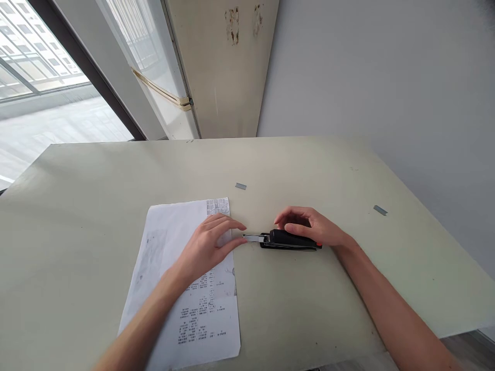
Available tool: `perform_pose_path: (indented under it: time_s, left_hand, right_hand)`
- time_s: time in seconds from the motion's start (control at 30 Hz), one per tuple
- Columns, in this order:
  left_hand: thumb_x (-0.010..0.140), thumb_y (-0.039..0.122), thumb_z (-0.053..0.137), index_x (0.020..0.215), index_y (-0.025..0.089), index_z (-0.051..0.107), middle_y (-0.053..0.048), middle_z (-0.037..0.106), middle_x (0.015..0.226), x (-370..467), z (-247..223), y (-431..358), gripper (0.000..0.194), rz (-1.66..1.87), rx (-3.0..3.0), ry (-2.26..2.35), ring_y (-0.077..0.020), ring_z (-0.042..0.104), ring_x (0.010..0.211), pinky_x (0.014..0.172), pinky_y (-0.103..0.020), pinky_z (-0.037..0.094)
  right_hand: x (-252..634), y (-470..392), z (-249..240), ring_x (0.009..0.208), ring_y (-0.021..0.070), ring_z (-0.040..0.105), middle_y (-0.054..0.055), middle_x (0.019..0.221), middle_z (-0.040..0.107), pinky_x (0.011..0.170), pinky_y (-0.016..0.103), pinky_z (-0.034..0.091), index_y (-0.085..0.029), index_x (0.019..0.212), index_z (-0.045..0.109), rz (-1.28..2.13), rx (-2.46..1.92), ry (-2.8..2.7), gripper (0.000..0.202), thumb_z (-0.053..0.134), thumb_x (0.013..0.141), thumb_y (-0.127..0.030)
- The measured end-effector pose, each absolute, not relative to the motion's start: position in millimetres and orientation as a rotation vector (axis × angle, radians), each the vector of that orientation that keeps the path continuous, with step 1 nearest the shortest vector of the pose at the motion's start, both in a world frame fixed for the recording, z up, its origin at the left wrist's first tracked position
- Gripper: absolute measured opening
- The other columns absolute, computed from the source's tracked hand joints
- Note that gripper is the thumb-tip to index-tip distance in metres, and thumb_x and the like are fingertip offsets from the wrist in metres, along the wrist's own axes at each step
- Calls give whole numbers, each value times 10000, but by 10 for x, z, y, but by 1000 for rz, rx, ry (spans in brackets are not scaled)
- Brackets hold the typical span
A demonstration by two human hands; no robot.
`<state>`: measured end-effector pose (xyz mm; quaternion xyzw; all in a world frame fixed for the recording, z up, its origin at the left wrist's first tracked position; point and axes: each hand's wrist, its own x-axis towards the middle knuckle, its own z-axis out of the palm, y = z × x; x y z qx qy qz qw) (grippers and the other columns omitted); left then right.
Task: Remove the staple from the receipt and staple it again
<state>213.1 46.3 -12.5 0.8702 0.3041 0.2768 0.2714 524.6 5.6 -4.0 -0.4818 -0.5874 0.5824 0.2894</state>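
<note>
A black stapler (pixel 292 240) lies on the table, with a silver metal tray (pixel 254 238) sticking out of its left end. My left hand (pixel 211 242) is over the printed paper (pixel 209 319), its thumb and fingers apart around the tip of the metal tray; the thumb is at the tip. My right hand (pixel 309 225) rests on the stapler's right part, thumb along its top and fingers curled behind it. A small strip of staples (pixel 240 186) lies behind the stapler.
Another small grey strip (pixel 380 210) lies on the right of the pale table (pixel 116 170). Beyond the table's far edge stand a beige fridge (pixel 228 72) and a grey wall (pixel 367 77), with a window at the far left.
</note>
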Motion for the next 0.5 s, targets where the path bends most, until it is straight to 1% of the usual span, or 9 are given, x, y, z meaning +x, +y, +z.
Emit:
perform_pose_path:
  time_s: [0.13,0.23,0.3,0.4,0.5]
  left_hand:
    - [1031,329,674,1074,261,771,-9,790,1040,2032,-69,555,127,696,2346,772,-224,684,1057,949,-394,558]
    - [1020,307,689,1008,274,791,13,789,953,2041,-56,551,108,609,2315,681,-204,691,949,927,-387,555]
    - [1024,302,682,970,271,788,22,783,892,2069,-49,525,123,580,2284,621,-186,685,857,893,-376,553]
    - [1022,336,678,917,249,756,6,754,844,2086,-26,502,157,545,2306,648,-189,661,817,825,-363,543]
    - [995,416,693,843,225,683,-16,697,810,2064,1,510,244,526,2412,797,-203,613,796,785,-368,518]
  right_hand:
    - [5238,47,-3,993,213,684,45,1073,736,888,346,539,-256,1081,734,1581,-1271,-1532,300,700,964,-530]
    - [5230,43,-5,1011,216,684,49,1089,735,901,350,539,-256,1085,733,1592,-1274,-1497,311,695,967,-541]
    - [5223,43,-18,975,207,681,46,1062,731,870,338,541,-254,1074,733,1592,-1281,-1464,317,689,970,-550]
    - [5207,47,-39,919,190,668,41,1021,717,821,318,537,-249,1057,732,1574,-1284,-1435,323,676,978,-557]
    - [5190,53,-48,887,181,654,38,995,707,798,308,534,-245,1040,729,1553,-1280,-1428,323,668,985,-557]
